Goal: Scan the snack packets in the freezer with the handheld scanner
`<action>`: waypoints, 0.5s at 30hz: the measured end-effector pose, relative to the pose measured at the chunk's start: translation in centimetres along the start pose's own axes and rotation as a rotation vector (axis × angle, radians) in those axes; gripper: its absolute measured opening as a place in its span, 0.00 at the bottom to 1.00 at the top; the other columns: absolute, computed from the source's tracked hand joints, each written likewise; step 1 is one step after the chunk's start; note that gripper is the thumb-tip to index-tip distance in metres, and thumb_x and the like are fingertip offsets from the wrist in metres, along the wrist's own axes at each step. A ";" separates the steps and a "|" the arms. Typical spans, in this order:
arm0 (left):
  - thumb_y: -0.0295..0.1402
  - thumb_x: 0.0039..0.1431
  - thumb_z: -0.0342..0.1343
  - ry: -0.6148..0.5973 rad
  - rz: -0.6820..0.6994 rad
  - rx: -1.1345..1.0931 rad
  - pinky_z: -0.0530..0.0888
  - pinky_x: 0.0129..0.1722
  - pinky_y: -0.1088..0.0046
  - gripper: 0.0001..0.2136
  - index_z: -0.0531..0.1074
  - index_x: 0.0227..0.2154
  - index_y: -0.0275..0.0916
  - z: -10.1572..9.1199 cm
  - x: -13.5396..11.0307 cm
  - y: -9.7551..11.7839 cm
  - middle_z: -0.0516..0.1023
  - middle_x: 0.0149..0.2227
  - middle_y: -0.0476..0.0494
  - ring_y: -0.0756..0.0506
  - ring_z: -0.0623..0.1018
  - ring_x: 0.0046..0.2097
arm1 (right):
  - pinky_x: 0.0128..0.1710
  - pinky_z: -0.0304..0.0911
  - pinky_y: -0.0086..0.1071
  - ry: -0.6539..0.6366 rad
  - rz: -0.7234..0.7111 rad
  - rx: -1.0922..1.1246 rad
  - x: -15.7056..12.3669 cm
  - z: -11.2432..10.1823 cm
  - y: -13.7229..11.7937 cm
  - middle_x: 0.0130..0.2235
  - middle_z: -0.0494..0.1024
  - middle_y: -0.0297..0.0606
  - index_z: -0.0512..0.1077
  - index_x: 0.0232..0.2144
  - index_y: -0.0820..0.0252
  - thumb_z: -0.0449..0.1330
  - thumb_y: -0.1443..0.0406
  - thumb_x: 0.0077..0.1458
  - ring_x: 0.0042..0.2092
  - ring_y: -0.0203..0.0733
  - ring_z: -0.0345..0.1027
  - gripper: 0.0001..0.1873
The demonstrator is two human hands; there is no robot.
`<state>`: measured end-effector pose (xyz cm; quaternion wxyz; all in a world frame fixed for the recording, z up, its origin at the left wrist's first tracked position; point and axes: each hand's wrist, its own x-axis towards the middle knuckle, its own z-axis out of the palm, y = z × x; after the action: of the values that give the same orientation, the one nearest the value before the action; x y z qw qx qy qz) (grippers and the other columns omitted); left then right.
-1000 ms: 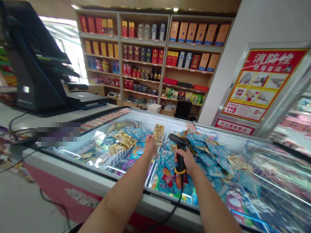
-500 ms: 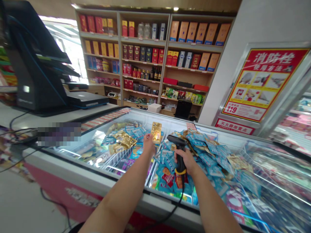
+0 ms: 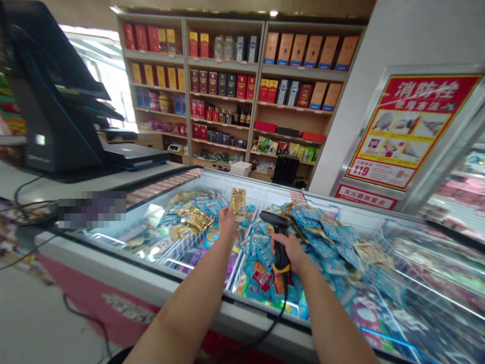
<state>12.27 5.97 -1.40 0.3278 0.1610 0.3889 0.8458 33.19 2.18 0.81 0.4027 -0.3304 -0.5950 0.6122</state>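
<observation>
Head view: here's the left hand (image 3: pixel 227 223), pinching the edge of a flat, shiny gold foil packet (image 3: pixel 238 203) upright above the white, brightly lit display chest (image 3: pixel 242 306). The right hand (image 3: pixel 290 248) wraps the grip of a black-and-yellow plastic handheld scanner (image 3: pixel 275 220), and the packet sits around ten o'clock from it, near, not touching. Where's the danger? That edge pinch looks slim; a slack finger could drop the packet. Glare on foil might spoil a reading. The thin black cable (image 3: pixel 283 299), running down towards six o'clock, could snag and tug the scanner. And that loose heap of blue packets (image 3: pixel 316 222), two o'clock from the right hand, might slide if knocked!
</observation>
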 end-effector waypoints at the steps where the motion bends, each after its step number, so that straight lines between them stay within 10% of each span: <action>1: 0.35 0.57 0.52 0.004 -0.008 0.000 0.73 0.29 0.74 0.07 0.61 0.37 0.43 0.1 -0.1 0.2 0.70 0.30 0.50 0.50 0.74 0.28 | 0.20 0.56 0.27 0.002 0.003 -0.007 0.0 0.0 0.0 0.15 0.68 0.32 0.68 0.18 0.61 0.60 0.58 0.48 0.18 0.32 0.60 0.14; 15: 0.28 0.61 0.48 0.170 0.015 -0.260 0.76 0.42 0.68 0.12 0.57 0.47 0.45 -0.1 0.9 3.4 0.71 0.42 0.47 0.52 0.77 0.37 | 0.20 0.57 0.28 0.029 -0.014 0.054 0.0 0.1 -0.2 0.16 0.69 0.30 0.69 0.25 0.59 0.62 0.58 0.46 0.18 0.33 0.60 0.11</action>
<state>10.05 4.87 1.17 0.3055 0.0478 0.3014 0.9020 33.15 2.14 0.98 0.4241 -0.3240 -0.5746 0.6205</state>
